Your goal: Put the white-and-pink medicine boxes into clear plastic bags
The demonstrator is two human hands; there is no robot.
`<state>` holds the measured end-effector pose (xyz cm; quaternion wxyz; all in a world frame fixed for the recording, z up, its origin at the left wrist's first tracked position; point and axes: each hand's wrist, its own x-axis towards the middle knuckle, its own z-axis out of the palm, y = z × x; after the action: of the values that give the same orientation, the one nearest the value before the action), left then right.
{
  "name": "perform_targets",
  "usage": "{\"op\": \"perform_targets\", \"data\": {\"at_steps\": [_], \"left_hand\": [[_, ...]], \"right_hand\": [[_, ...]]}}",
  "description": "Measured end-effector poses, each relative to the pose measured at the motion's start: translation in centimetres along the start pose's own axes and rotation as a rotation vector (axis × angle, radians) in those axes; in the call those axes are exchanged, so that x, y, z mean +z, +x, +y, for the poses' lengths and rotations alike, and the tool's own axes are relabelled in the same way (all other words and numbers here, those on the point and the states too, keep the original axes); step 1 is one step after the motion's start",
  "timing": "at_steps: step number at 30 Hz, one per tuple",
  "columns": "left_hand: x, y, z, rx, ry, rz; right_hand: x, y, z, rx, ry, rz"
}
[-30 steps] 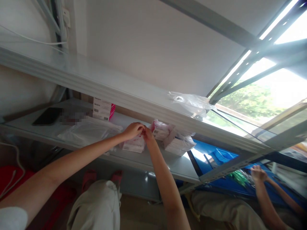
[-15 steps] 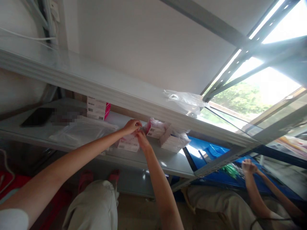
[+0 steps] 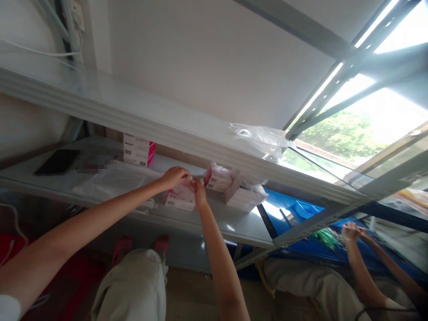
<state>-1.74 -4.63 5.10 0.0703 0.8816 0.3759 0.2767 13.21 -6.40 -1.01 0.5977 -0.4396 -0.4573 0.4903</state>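
Observation:
Over the lower shelf, my left hand [image 3: 176, 176] and my right hand [image 3: 198, 186] are close together, fingers pinched on the gathered top of a thin clear plastic bag [image 3: 185, 189]. Below them, the bag surrounds white and pink boxes [image 3: 179, 201] standing on the shelf. My fingertips are small in the view, so the exact grip is hard to make out. Right of my right hand stand two more bagged groups of boxes, a nearer one [image 3: 217, 179] and a white one [image 3: 241, 197]. Flat clear plastic bags [image 3: 112, 180] lie under and beside my left forearm.
A stack of white and pink boxes [image 3: 136, 150] stands at the back. A dark flat device [image 3: 57, 162] lies far left. The upper shelf [image 3: 150, 113] overhangs, with a crumpled clear bag [image 3: 261, 137] on it. At right, a co-worker's hands [image 3: 352, 231] are above a blue surface.
My hands have drawn slightly apart, the left shifting left and the right slightly right, with the bag's top between them. The view has shifted a little.

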Motion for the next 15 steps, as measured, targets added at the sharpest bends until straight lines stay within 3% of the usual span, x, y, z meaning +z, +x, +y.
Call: {"op": "perform_targets", "data": {"at_steps": [5, 9, 12, 15], "left_hand": [[0.0, -1.7, 1.3, 0.055, 0.203, 0.116], [0.3, -2.5, 1.3, 0.148, 0.225, 0.187], [1.5, -2.6, 0.9, 0.132, 0.021, 0.243], [3.4, -2.3, 0.5, 0.017, -0.308, 0.298]], "right_hand": [[0.2, -1.0, 0.1, -0.098, -0.149, -0.073], [-0.2, -0.8, 0.2, -0.096, -0.221, -0.069], [-0.7, -0.3, 0.4, -0.074, -0.248, -0.108], [-1.5, 0.0, 0.6, -0.066, -0.260, -0.139]]}}
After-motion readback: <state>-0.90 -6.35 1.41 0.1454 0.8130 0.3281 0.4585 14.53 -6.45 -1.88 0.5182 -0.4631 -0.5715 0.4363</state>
